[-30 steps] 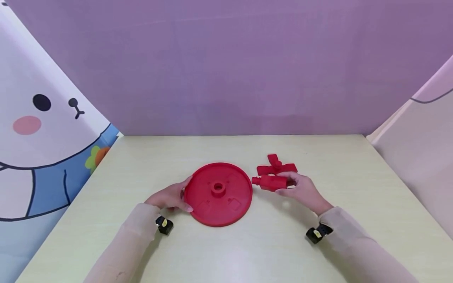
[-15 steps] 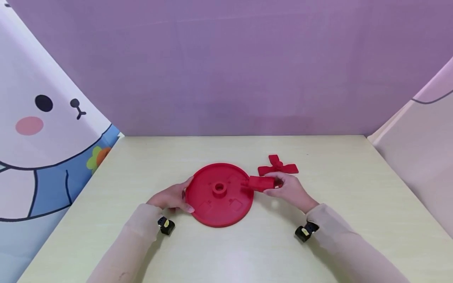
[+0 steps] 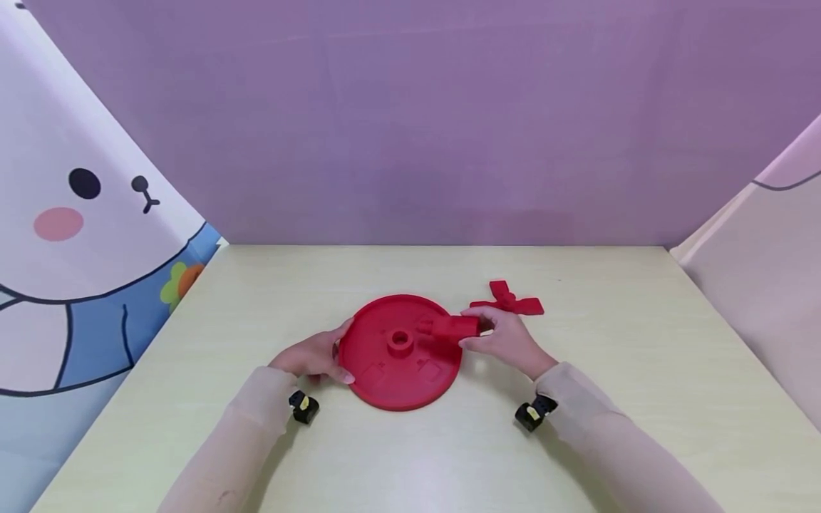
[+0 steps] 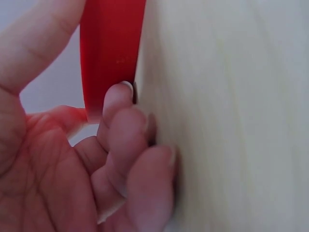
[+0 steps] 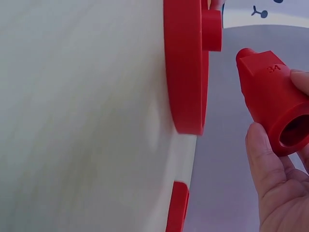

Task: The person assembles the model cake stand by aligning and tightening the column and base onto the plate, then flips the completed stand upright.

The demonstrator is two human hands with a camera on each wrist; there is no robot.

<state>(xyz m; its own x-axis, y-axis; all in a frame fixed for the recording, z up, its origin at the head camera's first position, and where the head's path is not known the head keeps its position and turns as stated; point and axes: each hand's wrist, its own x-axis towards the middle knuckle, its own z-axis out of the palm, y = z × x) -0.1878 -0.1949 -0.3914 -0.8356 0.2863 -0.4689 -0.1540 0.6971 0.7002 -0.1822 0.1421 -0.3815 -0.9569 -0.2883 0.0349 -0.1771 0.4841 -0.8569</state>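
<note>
head view: the red disc (image 3: pixel 403 392) is gripped at its rim by the curled left hand (image 3: pixel 312 356); above it, a hollow piece (image 3: pixel 459 325) is finger-pinched by the right hand (image 3: pixel 507 342). if carried too low (only one end is held), the hub (image 3: pixel 400 349) might be knocked.

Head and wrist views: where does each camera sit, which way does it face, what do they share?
Head: on the head, looking forward and down at the red disc; left hand, right hand and sleeves show.
Left wrist: worn there, facing the disc's edge and tabletop; left fingers and palm show.
Right wrist: worn there, facing the hollow red piece; right fingers show.
All show the disc; head and right wrist, the piece.
</note>
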